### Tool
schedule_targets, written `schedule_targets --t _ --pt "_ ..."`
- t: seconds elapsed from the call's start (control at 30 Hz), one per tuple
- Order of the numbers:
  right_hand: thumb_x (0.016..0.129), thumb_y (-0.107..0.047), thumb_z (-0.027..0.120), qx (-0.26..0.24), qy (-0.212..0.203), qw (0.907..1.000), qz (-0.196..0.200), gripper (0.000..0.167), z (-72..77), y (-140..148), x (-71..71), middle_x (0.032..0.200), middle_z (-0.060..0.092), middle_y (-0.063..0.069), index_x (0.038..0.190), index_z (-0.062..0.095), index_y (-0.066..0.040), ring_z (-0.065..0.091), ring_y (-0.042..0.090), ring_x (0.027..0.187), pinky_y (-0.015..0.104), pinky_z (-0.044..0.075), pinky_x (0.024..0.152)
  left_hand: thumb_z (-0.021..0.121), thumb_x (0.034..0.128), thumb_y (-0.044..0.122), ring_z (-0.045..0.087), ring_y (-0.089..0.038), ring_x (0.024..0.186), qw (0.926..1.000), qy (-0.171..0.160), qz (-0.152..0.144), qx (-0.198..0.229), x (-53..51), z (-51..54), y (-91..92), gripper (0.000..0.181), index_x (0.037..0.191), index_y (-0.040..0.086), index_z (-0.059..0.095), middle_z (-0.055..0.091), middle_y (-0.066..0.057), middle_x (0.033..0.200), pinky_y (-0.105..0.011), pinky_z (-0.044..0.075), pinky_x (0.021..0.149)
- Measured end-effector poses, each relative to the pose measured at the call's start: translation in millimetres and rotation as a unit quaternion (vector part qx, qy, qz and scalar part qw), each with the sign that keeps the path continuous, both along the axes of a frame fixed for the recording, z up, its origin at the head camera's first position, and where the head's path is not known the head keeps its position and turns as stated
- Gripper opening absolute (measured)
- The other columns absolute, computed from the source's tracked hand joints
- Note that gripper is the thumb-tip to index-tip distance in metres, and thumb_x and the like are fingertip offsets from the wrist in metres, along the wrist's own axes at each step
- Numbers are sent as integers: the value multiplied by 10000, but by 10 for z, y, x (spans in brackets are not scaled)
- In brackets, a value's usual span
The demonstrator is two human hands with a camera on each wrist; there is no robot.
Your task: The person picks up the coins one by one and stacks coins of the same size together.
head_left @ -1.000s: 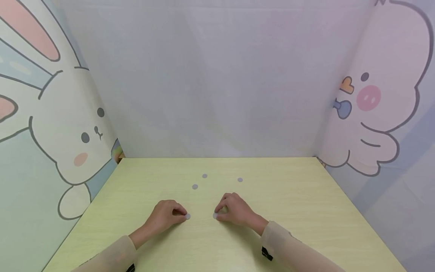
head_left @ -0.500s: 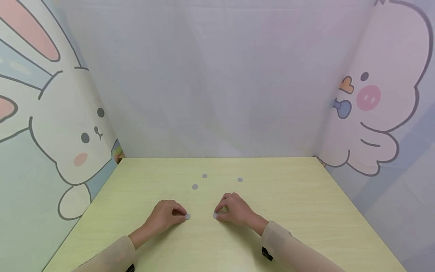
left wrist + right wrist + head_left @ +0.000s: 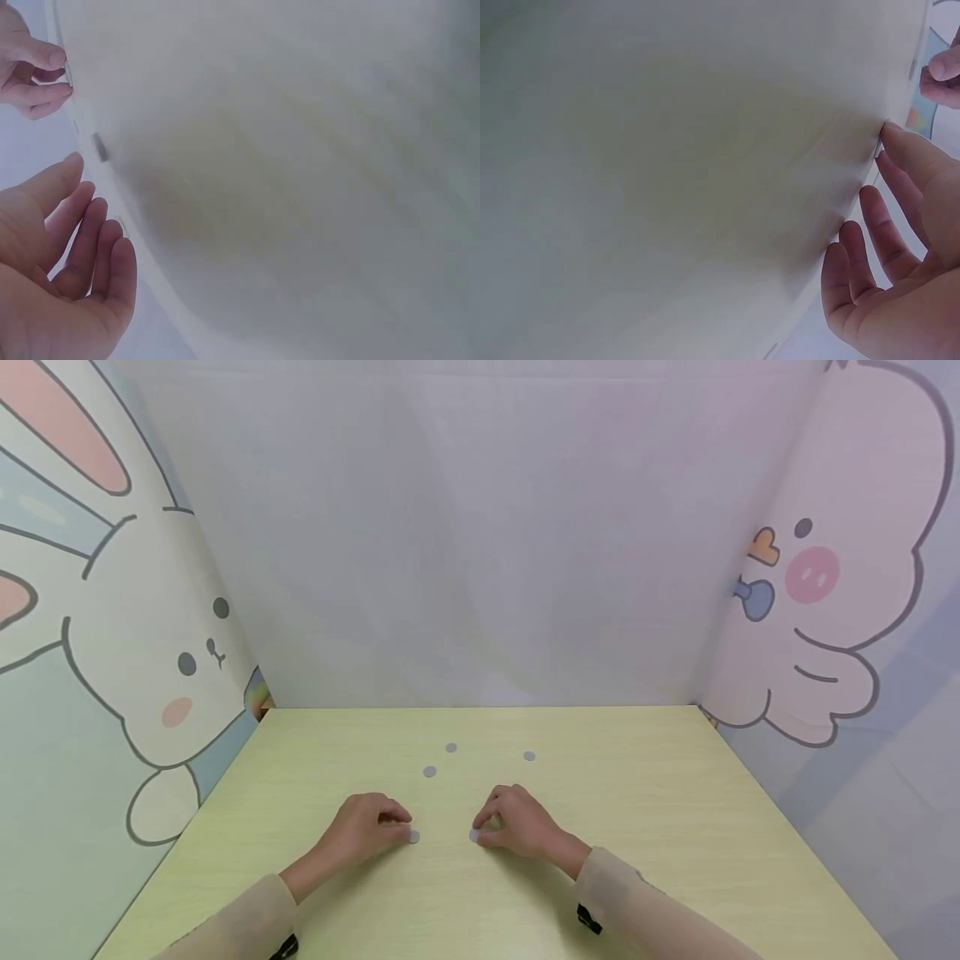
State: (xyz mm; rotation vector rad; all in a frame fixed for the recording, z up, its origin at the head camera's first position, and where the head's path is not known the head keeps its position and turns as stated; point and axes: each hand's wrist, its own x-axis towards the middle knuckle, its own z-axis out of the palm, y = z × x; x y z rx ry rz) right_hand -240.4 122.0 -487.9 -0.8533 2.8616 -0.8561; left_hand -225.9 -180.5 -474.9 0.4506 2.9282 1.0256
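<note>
My left hand [image 3: 362, 829] hovers low over the table [image 3: 637, 793] beside a small flat grey disc [image 3: 415, 837], like a coin. In the left wrist view that disc [image 3: 100, 148] lies on the tabletop, just off the thumb tip, and the loosely bent fingers are apart from it. Opposite, my right hand [image 3: 521, 823] pinches a second grey disc [image 3: 474, 836] between thumb and index finger at the table surface. From the right wrist view, only a thin edge of this disc [image 3: 877, 148] shows between those two fingertips; the other fingers spread along the surface.
Three more grey discs lie farther back: one behind the left hand's disc [image 3: 430, 772], another beyond it [image 3: 451, 747], and a disc to the right [image 3: 529, 756]. A pale curtain [image 3: 480, 543] stands behind the table, with cartoon-printed cloth on both sides.
My left hand has risen slightly and its fingers have parted from the disc, which stays on the table. The right hand has kept its place.
</note>
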Motion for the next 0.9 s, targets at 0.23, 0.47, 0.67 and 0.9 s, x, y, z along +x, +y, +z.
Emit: schedule_targets --t 0.23,0.47,0.67,0.9 --pt "891 -238 887 29 73 10000 4 93 2 -6 3 989 677 -68 976 862 -210 517 117 946 295 458 833 891 873 209 634 -103 902 9999 90 82 -99 -92 66 17 139 1000 205 835 741 132 959 -368 538 847" --pt "893 -239 885 37 86 10000 -8 94 18 -12 11 983 675 -76 980 863 -209 525 116 951 299 467 843 890 878 218 679 -204 1001 9999 93 135 28 -193 109 11 173 1039 189 834 767 95 1035 -418 543 898" --pt "891 -245 886 49 96 9999 -8 96 12 -10 3 989 678 -76 978 863 -214 523 116 951 294 465 838 885 886 232 699 -238 1058 9997 155 191 22 -287 120 -5 224 1097 179 831 781 58 1111 -443 552 938" --pt "889 -239 888 35 117 9999 21 92 -7 -6 0 985 678 -81 974 863 -214 527 111 953 293 464 843 864 911 237 696 -319 1129 9995 290 75 60 -413 95 1 299 1186 140 802 778 -21 1181 -478 553 955"
